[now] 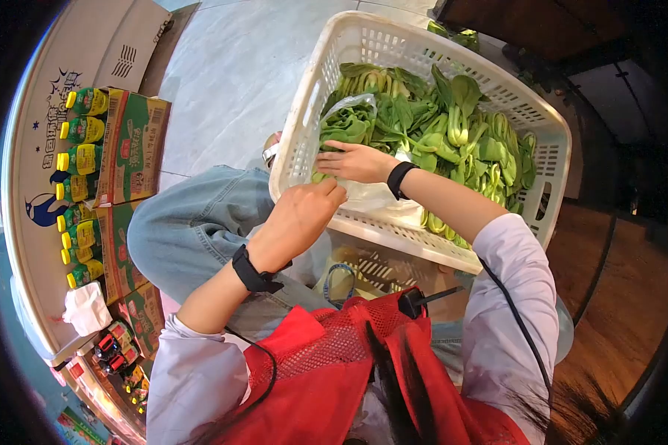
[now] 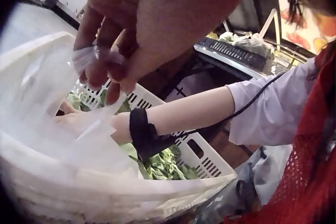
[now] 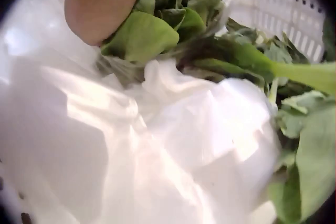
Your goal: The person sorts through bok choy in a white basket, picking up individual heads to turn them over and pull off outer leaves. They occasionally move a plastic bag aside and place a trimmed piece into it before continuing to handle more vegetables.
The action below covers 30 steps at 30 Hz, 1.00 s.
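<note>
1. Because the leafy greens (image 1: 460, 133) look fresh and thin-leaved, they should be light and pliant, the leaves bruising or tearing sooner than the pale stalks; each bunch is probably best taken low, round the firm stem base.
2. They lie loose across the middle and right of the white crate (image 1: 393, 44), with more bunched at its left end, where a clear plastic film wraps part of a clump (image 1: 349, 122).
3. The plastic bag (image 1: 378, 199) spreads along the crate's near left side, creased and limp. It likely weighs almost nothing, slides easily and clings to itself, so its edge seems the place to pinch, with a gentle pull to spare the thin film.
4. The left hand (image 1: 297, 222) is above the crate's near left corner. In the left wrist view its fingers curl together, thumb close to them, clamped on a gathered bit of the bag.
5. The right hand (image 1: 356, 162) reaches over the bag at the crate's left end, fingers extended and slightly apart, resting on the greens there. No grip shows; whether its fingertips hook any leaf or film underneath, I cannot tell.
</note>
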Motion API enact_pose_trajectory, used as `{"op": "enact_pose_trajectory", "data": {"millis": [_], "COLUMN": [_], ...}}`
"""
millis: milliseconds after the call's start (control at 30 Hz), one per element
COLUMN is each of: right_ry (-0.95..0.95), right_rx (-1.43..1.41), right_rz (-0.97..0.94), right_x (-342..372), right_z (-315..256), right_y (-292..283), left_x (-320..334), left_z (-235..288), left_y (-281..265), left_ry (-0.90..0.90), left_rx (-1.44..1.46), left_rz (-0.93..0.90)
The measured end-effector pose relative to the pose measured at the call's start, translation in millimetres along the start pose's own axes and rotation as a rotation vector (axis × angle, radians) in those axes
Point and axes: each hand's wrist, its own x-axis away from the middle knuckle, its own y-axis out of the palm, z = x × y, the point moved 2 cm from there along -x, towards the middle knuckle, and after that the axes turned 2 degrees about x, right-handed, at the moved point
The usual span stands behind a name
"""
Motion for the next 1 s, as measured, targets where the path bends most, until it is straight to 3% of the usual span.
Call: {"op": "enact_pose_trajectory", "data": {"millis": [133,233,300,333,367,433,467,567,600,700,733,833,867,967,1000], "right_ry": [-0.010,0.050,0.264,0.468,0.658,1.043,1.071,1.137,1.136,1.059,1.058,1.160,1.117,1.160,1.206], "right_rx": [-0.140,-0.234,-0.152,-0.091,-0.207,-0.313,-0.289,-0.165,-0.100,0.040,0.024,-0.315,-0.293,-0.237,-0.224], "right_rz": [0.053,0.278,0.513,0.503,0.637,0.464,0.400,-0.048,-0.150,-0.134,-0.061,-0.038,-0.065,0.142,0.108], "right_x": [-1,8,21,27,32,43,45,26,20,13,13,21,22,20,21], "right_z": [0,7,36,58,85,142,165,199,198,192,192,194,194,181,182], "right_y": [-12,-65,-86,-90,-85,-51,-28,22,35,57,63,76,78,62,66], "left_x": [2,5,14,19,22,30,30,29,28,34,34,40,40,38,38], "left_z": [-2,-7,-12,-14,-13,-11,-8,7,14,28,31,38,40,41,40], "left_y": [-2,-8,-10,-10,-9,-8,-8,-19,-27,-28,-24,-17,-14,-8,-8], "left_ry": [-0.008,0.010,-0.017,-0.031,-0.043,-0.074,-0.100,-0.080,-0.084,-0.012,0.005,0.108,0.123,0.169,0.187], "left_rx": [-0.028,-0.048,-0.087,-0.107,-0.144,-0.224,-0.225,-0.283,-0.308,-0.433,-0.393,-0.364,-0.346,-0.342,-0.358], "left_rz": [0.000,-0.030,-0.111,-0.153,-0.165,-0.188,-0.241,-0.096,-0.232,-0.204,-0.303,-0.262,-0.238,-0.163,-0.146]}}
